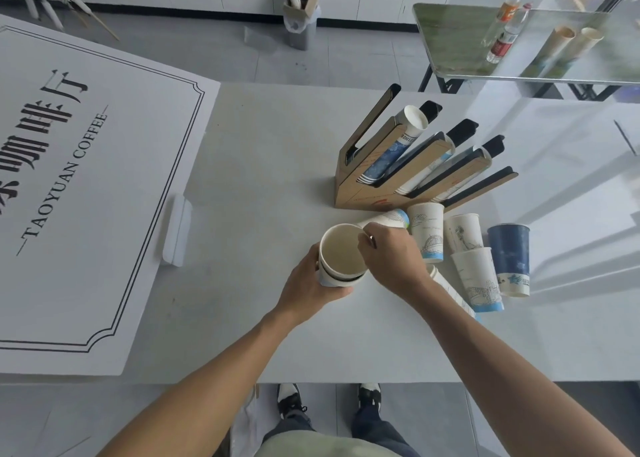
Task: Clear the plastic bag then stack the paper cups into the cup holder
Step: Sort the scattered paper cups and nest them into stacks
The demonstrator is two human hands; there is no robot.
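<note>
Paper cups nested into a short stack (341,260) stand mouth-up near the middle of the white table (242,179), a little toward its front edge. At the table's left edge lies a large white signboard (69,165) printed "TAOYUAN COFFEE". The left hand (311,283) wraps its fingers round the stack's lower wall. The right hand (391,252) pinches the top cup's rim between thumb and forefinger, the other fingers curled. Just behind the right hand a white cup (388,219) lies on its side. Behind that, toward the far right corner, stands the cardboard cup holder (415,165), its slanted slots holding cup stacks. Right of the hands, loose cups cluster: several white printed cups (476,278) and a dark blue cup (510,259).
</note>
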